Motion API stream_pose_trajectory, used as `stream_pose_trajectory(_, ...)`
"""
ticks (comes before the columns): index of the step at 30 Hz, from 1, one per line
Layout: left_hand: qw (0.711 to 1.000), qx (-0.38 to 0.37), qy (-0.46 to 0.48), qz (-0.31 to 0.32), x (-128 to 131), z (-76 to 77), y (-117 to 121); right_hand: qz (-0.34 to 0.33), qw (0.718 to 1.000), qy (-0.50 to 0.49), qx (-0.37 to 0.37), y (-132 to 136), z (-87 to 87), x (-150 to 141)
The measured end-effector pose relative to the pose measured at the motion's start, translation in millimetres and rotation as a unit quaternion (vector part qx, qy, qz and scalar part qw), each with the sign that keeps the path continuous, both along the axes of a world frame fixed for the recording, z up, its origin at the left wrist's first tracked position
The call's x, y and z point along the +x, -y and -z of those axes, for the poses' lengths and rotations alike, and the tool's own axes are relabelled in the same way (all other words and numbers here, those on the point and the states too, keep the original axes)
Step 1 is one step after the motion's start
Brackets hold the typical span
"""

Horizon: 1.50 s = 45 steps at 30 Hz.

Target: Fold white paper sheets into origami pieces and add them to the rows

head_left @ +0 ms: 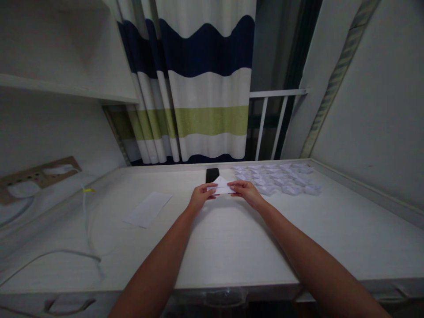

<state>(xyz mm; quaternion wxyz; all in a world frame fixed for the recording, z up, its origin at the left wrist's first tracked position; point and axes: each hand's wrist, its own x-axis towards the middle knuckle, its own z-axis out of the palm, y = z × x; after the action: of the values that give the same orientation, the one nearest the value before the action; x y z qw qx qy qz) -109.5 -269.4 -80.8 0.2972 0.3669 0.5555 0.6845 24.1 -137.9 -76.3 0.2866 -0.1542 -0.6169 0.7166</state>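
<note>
A folded sheet of white paper [221, 187] with a pointed top is held up over the desk between both hands. My left hand [200, 197] pinches its left end, thumb in front. On the opposite end my right hand [247, 191] is closed with thumb and fingers on the paper. Behind the fold lies a black phone-like slab [212, 174], partly covered by the paper. Rows of several folded white paper boats [278, 179] stand at the back right, close to my right hand.
A stack of flat white paper [149, 209] lies on the white desk [232, 251], left of my arms. White cables [66, 251] run along the left side, near a power strip [43, 176]. A striped curtain [212, 92] hangs behind the desk.
</note>
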Motion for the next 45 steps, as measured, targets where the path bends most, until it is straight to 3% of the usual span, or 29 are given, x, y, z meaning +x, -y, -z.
stream_pose_trajectory(12, 1.0, -0.008, -0.016, 0.013, -3.9, 0.6, -1.3, -0.027, 0.999, 0.026, 0.037, -5.3, -0.5, 4.1)
stream_pose_trajectory(27, 0.999, -0.011, -0.03, -0.025, -2.0, -0.3, -2.6, -0.001, 0.993, 0.022, 0.12, -7.0, -2.9, 3.5)
stream_pose_trajectory(45, 0.998, -0.02, -0.052, -0.008, -0.1, -2.2, -0.3, 0.054, 0.975, 0.033, 0.212, -9.3, -4.7, 3.7)
